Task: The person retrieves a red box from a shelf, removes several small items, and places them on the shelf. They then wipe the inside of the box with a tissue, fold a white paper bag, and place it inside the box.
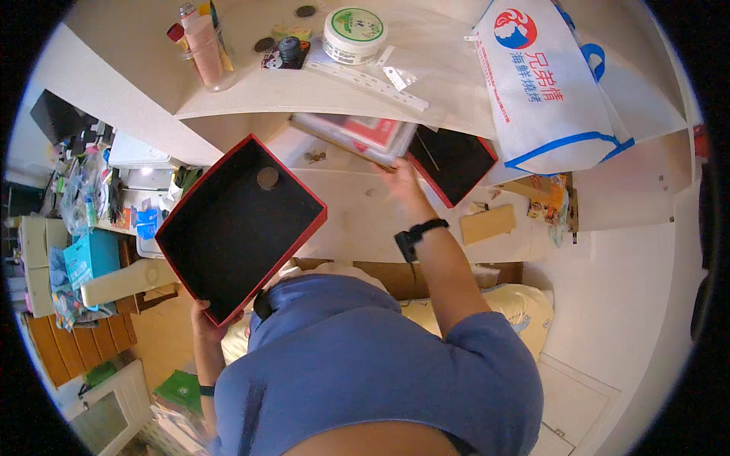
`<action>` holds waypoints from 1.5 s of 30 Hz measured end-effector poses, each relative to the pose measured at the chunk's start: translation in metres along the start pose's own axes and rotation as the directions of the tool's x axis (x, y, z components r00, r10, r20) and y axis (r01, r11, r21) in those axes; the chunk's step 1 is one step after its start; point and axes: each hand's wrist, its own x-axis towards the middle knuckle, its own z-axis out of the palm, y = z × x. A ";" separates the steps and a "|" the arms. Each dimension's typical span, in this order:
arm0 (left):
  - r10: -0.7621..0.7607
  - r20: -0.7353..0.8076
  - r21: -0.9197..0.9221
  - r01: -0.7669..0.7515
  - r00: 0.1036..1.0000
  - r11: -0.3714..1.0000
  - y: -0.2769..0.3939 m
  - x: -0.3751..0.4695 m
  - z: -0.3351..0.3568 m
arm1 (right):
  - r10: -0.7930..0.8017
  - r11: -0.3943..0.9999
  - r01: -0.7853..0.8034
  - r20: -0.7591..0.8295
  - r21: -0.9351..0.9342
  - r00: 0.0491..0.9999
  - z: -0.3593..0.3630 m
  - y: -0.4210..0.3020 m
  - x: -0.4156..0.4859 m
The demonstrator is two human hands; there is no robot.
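My left hand [206, 330] grips the lower corner of a red-edged box part [228, 228] with a black inside, tilted in front of the shelf. A dark round disc [267, 178] shows against that black inside. At the shelf opening, my right hand [405, 183] holds the near edge of a blurred stack of flat items [365, 134], partly clear, with a red and white sheet on top. Right beside this stack lies another red-edged box part [456, 159], also black inside, with a thin light line across it. The upper shelf hides part of both.
On the upper shelf [274, 97] stand a white tub with a green lid [355, 35], a clear cup of tubes [208, 54] and a white bag with blue trim [542, 91]. A tan flat block [488, 224] lies on the lower surface [348, 205]. Coins [315, 157] lie further back.
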 end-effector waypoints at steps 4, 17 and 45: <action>0.013 0.031 -0.011 -0.012 0.999 1.000 -0.004 -0.003 -0.005 | -0.013 0.998 0.002 0.180 0.057 0.984 0.049 0.051 0.023; 0.023 -0.051 -0.070 -0.027 0.998 0.997 -0.013 -0.010 -0.014 | -0.892 0.116 0.447 0.105 -0.887 0.440 0.011 0.028 0.081; 0.038 -0.089 -0.187 -0.055 0.995 0.981 -0.022 -0.006 0.022 | -0.133 0.991 0.129 0.200 0.031 0.971 0.036 -0.037 0.040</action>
